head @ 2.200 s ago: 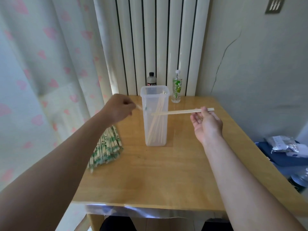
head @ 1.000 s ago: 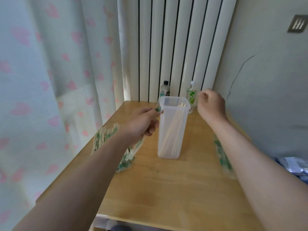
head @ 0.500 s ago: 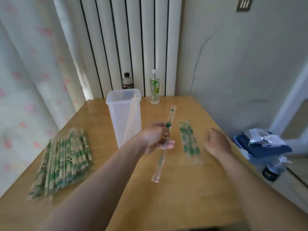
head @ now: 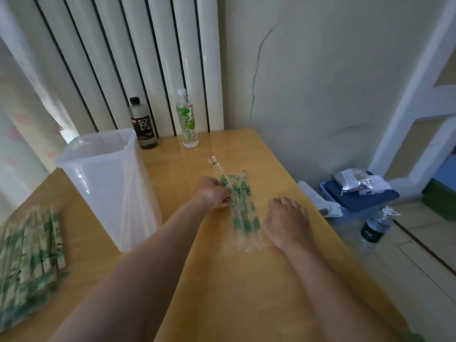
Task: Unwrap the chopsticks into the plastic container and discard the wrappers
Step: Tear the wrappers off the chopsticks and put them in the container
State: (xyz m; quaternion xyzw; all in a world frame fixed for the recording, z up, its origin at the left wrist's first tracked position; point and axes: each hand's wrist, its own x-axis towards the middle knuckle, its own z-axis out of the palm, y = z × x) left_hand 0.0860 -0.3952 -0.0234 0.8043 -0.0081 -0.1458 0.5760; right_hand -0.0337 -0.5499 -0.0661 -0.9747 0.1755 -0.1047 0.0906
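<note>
Wrapper (head: 218, 170), emptied, now lowered onto discard pile (head: 244, 213); fingers of left hand (head: 213, 193) still pinch it, right hand (head: 286, 218) relaxed, empty.

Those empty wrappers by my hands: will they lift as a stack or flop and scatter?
Likely flop: the wrappers look like thin clear film, lying loose and fanned, not bound. Probably light, so they may slide or scatter on the glossy table. The left hand pinches one; its free ends would likely droop.
</note>
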